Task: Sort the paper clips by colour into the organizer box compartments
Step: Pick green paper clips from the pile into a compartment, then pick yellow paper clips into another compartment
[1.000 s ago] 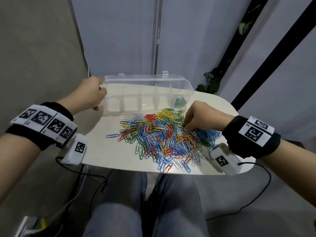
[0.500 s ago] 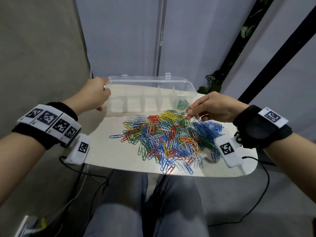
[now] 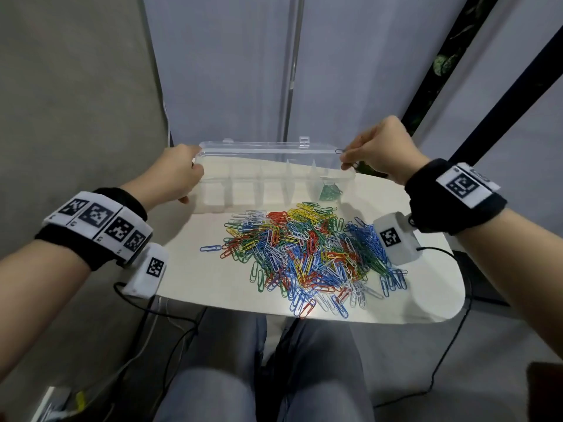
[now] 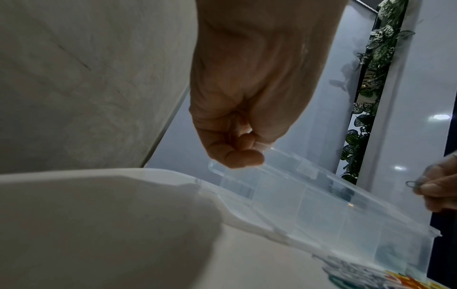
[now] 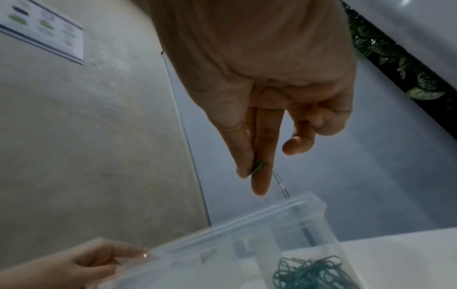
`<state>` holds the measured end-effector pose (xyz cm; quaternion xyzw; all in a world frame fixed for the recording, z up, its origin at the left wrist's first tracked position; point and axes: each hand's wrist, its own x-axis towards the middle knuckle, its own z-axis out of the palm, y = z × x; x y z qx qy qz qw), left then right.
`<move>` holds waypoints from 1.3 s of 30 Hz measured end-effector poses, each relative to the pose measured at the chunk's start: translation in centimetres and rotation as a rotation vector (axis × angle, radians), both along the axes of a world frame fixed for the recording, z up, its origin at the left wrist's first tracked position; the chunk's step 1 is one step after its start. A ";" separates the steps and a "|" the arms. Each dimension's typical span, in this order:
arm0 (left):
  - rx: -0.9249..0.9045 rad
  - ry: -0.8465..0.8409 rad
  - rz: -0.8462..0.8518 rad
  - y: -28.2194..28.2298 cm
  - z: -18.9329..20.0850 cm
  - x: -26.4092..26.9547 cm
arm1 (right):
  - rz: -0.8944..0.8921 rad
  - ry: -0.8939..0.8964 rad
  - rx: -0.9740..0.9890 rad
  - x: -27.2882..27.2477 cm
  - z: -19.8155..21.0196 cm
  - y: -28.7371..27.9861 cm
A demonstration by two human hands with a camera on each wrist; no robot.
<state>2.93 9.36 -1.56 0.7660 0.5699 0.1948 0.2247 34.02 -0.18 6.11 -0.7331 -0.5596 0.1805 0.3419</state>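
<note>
Right hand (image 3: 380, 150) pinches a green paper clip (image 5: 257, 166) between its fingers (image 5: 259, 172), above the organizer box (image 3: 274, 178) compartment holding the sorted green clips (image 3: 329, 191). Left hand (image 3: 176, 175) fingers (image 4: 237, 158) clamp the box's far end. The mixed clip pile (image 3: 304, 251) lies on the bench (image 3: 198, 278), below both hands.

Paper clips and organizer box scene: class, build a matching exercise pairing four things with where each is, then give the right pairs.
Things
1. left hand
2. right hand
3. mixed-colour paper clip pile
4. sorted green paper clips

Places
A. inside the box's rightmost compartment
B. loose on the white table
C. gripping the left end of the clear plastic organizer box
D. above the box's right end, pinching one green paper clip

Pairs: 1-C, 2-D, 3-B, 4-A
</note>
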 end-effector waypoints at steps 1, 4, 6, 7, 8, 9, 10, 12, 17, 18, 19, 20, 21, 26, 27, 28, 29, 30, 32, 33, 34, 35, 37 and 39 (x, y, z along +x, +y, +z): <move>-0.002 0.002 0.001 -0.1 0.0 0.0 | -0.004 -0.044 -0.019 -0.1 -0.1 0.5; -0.003 0.001 -0.006 -0.3 0.2 0.0 | -0.007 -0.105 -0.094 -0.4 -0.6 1.3; -0.005 0.006 -0.016 -0.4 0.3 0.0 | 0.000 -0.117 -0.071 -0.9 -0.8 1.3; -0.005 0.008 -0.018 -0.4 0.4 0.0 | 0.020 -0.118 -0.044 -1.3 -0.8 1.0; -0.004 0.007 -0.019 -0.4 0.4 0.0 | 0.049 -0.117 -0.026 -1.8 -0.7 0.6; -0.004 0.006 -0.021 -0.4 0.4 0.0 | 0.091 -0.118 -0.024 -2.3 -0.7 0.1; 0.000 0.005 -0.026 -0.4 0.3 0.0 | 0.138 -0.123 -0.042 -2.8 -0.7 -0.5; 0.012 0.010 -0.046 -0.4 0.3 -0.1 | 0.231 -0.162 -0.145 -3.6 -0.9 -1.5; 0.021 0.012 -0.048 -0.3 0.3 -0.1 | 0.385 -0.516 -0.373 -4.6 -3.6 -2.7; 0.016 0.011 -0.046 -0.3 0.2 -0.1 | 0.408 -0.591 -0.389 -4.6 -4.0 -2.7; 0.013 0.011 -0.045 -0.2 0.2 -0.1 | 0.424 -0.637 -0.404 -4.4 -4.3 -2.8; 0.011 0.010 -0.042 -0.1 0.2 -0.2 | 0.428 -0.656 -0.424 -4.3 -4.4 -2.8; 0.010 0.012 -0.037 -0.1 0.1 -0.2 | 0.428 -0.657 -0.443 -4.0 -4.5 -2.8; 0.001 0.023 -0.027 -0.1 0.1 0.0 | 0.487 -0.542 -0.431 -3.9 -4.7 -2.8; 0.004 0.026 -0.027 -0.1 0.1 0.0 | 0.486 -0.501 -0.418 -3.9 -4.9 -2.7; 0.007 0.032 -0.027 -0.1 0.2 0.0 | 0.472 -0.463 -0.406 -4.0 -5.1 -2.7; 0.007 0.035 -0.026 -0.1 0.2 0.0 | 0.447 -0.429 -0.391 -4.0 -5.2 -2.6; 0.006 0.036 -0.027 -0.1 0.2 0.0 | 0.415 -0.401 -0.374 -4.1 -5.4 -2.4; 0.006 0.026 -0.029 -0.1 0.2 0.0 | 0.364 -0.380 -0.333 -4.3 -5.6 -2.0; 0.002 0.021 -0.027 -0.1 0.1 0.0 | 0.350 -0.388 -0.320 -4.4 -5.8 -1.7; 0.000 0.020 -0.023 0.0 0.1 0.0 | 0.343 -0.403 -0.313 -4.6 -5.9 -1.5; -0.001 0.019 -0.021 0.0 0.0 0.0 | 0.342 -0.420 -0.312 -4.9 -6.1 -1.3; -0.006 0.009 -0.018 0.1 0.0 0.0 | 0.356 -0.445 -0.310 -5.3 -6.4 -1.1; -0.009 0.001 -0.020 0.1 0.0 -0.1 | 0.373 -0.464 -0.307 -5.9 -6.7 -1.2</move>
